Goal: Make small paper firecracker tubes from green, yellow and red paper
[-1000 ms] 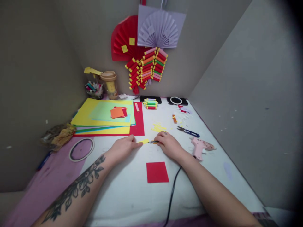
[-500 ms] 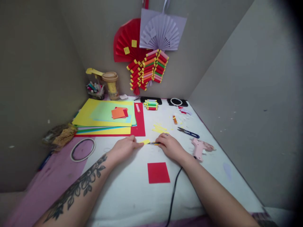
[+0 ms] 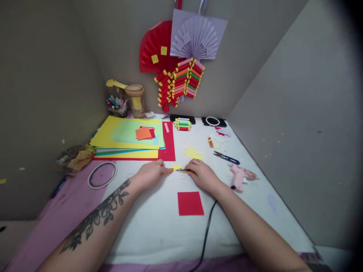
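Note:
My left hand [image 3: 151, 174] is closed, its fingers pinching a small strip of yellow paper [image 3: 177, 167] just above the white tabletop. Opposite it, my right hand [image 3: 202, 174] grips a slim pointed tool [image 3: 183, 170], dark with an orange part. Its tip lies along the near side of the yellow strip; its exact kind is too small to make out. A red paper square [image 3: 190, 203] lies flat nearer to me, below both hands. Just beyond my right hand are several thin yellow paper strips [image 3: 193, 152].
Stacked coloured sheets [image 3: 127, 132] lie at the back left, a tape roll [image 3: 90, 181] nearer. To the right are thread snips [image 3: 227, 157] and a pink glue gun [image 3: 241, 176], with a black cord [image 3: 209, 226] running toward me. Small paper rolls [image 3: 183, 124] sit behind.
My right hand and the tool have shifted slightly left, bringing the tip alongside the yellow strip. My left hand stays in place on the strip. The view has turned a little.

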Motion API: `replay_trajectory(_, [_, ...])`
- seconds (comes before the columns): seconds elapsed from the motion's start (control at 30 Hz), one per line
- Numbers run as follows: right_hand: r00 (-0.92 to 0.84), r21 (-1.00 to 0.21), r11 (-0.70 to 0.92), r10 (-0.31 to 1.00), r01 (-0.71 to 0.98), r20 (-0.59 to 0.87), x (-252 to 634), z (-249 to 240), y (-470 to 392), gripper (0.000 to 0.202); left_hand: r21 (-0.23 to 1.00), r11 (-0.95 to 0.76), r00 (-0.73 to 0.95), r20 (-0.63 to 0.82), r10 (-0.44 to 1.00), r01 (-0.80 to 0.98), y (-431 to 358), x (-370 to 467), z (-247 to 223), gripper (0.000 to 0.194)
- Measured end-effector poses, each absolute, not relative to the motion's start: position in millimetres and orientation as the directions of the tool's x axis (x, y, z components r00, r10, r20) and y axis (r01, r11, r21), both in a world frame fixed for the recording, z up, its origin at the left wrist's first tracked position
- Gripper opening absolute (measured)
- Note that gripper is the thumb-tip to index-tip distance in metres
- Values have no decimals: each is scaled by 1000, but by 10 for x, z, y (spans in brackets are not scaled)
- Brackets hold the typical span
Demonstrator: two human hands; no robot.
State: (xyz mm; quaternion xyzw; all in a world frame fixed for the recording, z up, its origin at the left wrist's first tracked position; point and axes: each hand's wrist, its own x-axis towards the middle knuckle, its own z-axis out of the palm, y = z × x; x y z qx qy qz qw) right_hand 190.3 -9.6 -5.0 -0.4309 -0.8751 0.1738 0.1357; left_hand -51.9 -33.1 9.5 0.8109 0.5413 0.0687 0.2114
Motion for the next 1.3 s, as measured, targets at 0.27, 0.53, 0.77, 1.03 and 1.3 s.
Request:
replay_trajectory(0.27, [-605,-425,575,792,699,78,1865,-32,-145,21,408,-393,475,-118,872,824,-323,-543,73,38])
replay_trajectory(0.53, [-641,-415,611,763,674,81,1766,-37,-218,21,352,-439,504,-116,856,827,-306,-572,30,38])
replay_trajectory(0.77, [-678,-403,640,733,654,63,1604,-25,-290,21,375,-430,502,-114,857,821,-289,-572,2,39])
replay_trajectory(1.03, [-715,-501,678,682,538,156,1740,33,-237,21,379,-449,524,-121,843,809,-278,-615,33,41])
replay_trajectory(1.3, [-525,-427,594,804,682,279,1263,262,462,21,399,-366,404,-11,915,841,-363,-586,63,34])
